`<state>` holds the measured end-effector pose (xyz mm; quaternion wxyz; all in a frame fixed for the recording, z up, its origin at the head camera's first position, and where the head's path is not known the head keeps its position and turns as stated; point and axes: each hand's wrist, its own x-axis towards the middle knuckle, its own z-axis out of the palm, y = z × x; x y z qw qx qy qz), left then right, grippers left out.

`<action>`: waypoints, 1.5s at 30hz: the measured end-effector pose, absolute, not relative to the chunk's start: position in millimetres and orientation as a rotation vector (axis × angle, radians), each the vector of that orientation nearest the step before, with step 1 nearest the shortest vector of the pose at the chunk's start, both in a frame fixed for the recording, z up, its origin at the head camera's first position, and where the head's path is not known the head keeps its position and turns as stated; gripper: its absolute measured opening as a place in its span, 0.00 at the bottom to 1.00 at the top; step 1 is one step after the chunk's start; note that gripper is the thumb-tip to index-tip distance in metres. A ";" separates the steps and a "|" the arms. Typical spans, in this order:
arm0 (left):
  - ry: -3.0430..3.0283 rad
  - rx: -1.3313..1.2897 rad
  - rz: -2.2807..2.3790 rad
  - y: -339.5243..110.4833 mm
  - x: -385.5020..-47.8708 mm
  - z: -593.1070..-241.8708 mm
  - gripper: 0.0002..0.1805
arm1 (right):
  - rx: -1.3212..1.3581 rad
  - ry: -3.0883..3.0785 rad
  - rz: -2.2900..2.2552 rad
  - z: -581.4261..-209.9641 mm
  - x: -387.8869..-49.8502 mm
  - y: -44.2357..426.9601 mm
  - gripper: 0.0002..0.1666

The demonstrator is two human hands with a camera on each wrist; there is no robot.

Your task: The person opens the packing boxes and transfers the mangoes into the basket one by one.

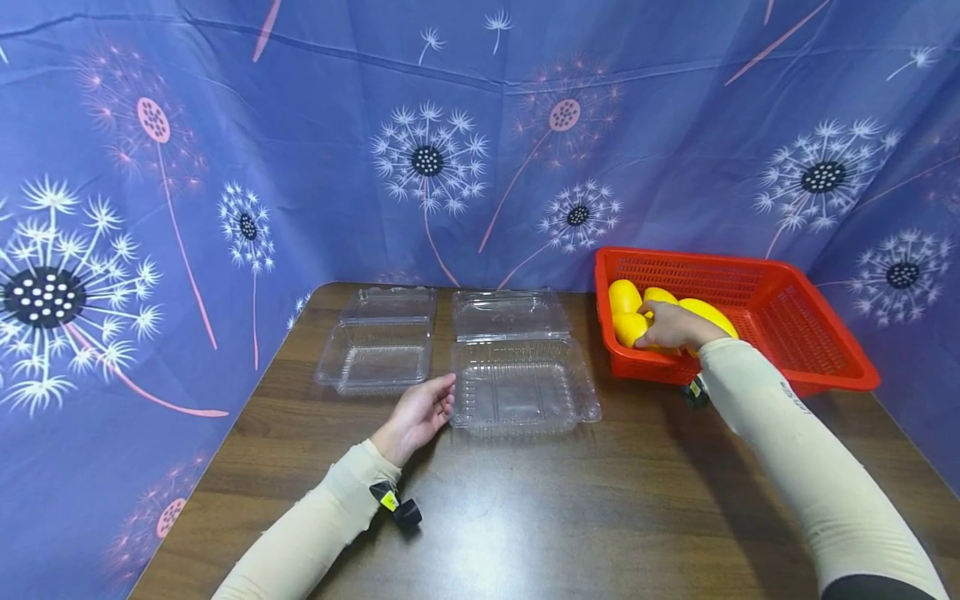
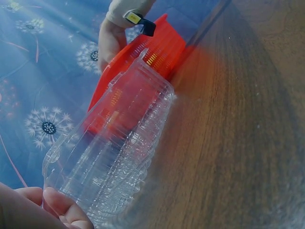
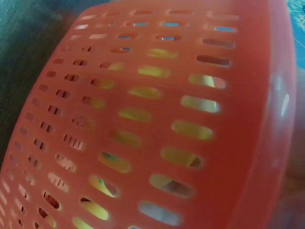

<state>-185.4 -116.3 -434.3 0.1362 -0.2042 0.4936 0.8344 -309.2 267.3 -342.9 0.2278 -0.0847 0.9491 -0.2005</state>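
Two clear plastic clamshell boxes stand with their lids folded back. At the near left corner of the right-hand clamshell box (image 1: 517, 392), my left hand (image 1: 422, 412) pinches the rim; the left wrist view shows the fingertips (image 2: 62, 205) at that edge. The other clamshell box (image 1: 378, 354) lies to its left. My right hand (image 1: 675, 325) reaches over the near wall of a red basket (image 1: 817, 333), with thumb and fingers around a yellow oval fruit (image 1: 628, 330). Several more such fruits lie about it. In the right wrist view the basket wall (image 3: 143, 105) hides most of the grasp.
Everything stands on a brown wooden table (image 1: 480, 500). A blue curtain (image 1: 315, 125) with dandelion prints hangs right behind the boxes and basket, and along the left and right sides. The fruits sit in the basket's left part.
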 end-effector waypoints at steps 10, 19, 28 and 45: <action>1.439 -0.591 2.411 -115.1 -184.0 -435.8 0.09 | -0.252 2.610 -0.436 -359.6 -316.3 274.5 0.45; 1.456 -0.595 2.404 -114.8 -184.3 -434.1 0.09 | -0.289 2.589 -0.438 -364.4 -317.5 278.6 0.36; 1.446 -0.585 2.408 -116.1 -183.6 -434.3 0.09 | -0.342 2.581 -0.450 -364.2 -316.1 281.2 0.32; 1.449 -0.598 2.400 -114.1 -183.8 -434.2 0.09 | -0.340 2.659 -0.521 -360.1 -306.3 285.4 0.45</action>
